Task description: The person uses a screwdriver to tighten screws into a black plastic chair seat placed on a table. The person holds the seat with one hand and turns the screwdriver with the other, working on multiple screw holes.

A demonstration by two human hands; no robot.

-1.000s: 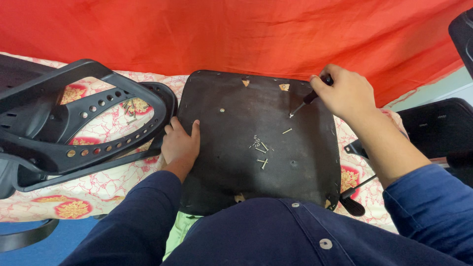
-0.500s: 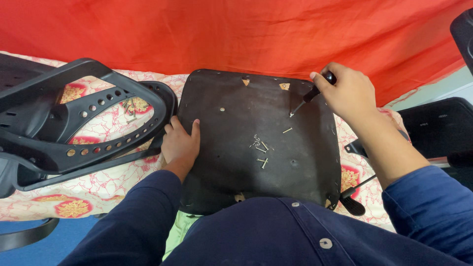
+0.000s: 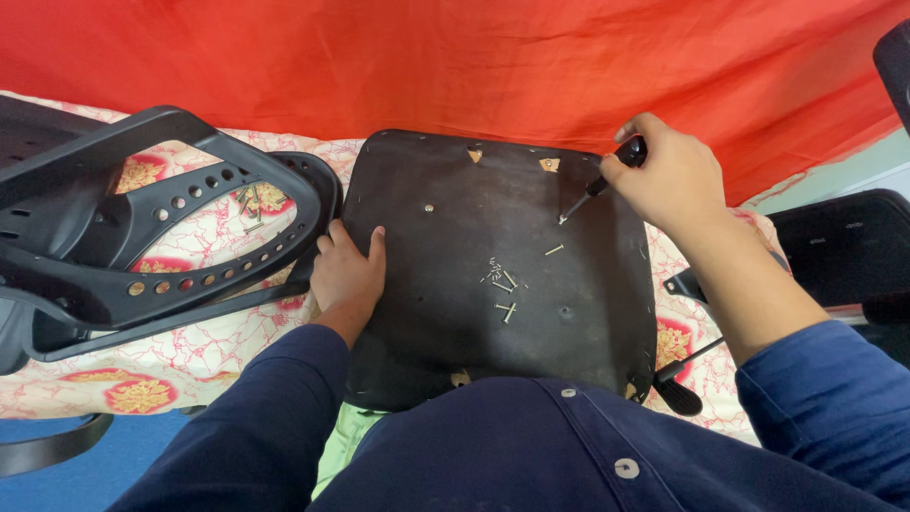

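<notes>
A dark brown seat panel lies underside up against my lap. My right hand grips a black-handled screwdriver whose tip rests on the panel near its upper right. At the panel's left edge my left hand lies flat, fingers spread, holding the board down. Several loose screws are scattered in the panel's middle, and one single screw lies just below the screwdriver tip.
A black plastic chair back frame with holes lies at the left on a floral cloth. Red fabric hangs behind. Another black chair part sits at the right, and a black lever pokes out below the panel's right corner.
My right hand shifted slightly left with the screwdriver, its tip staying on the panel. My left hand has not moved.
</notes>
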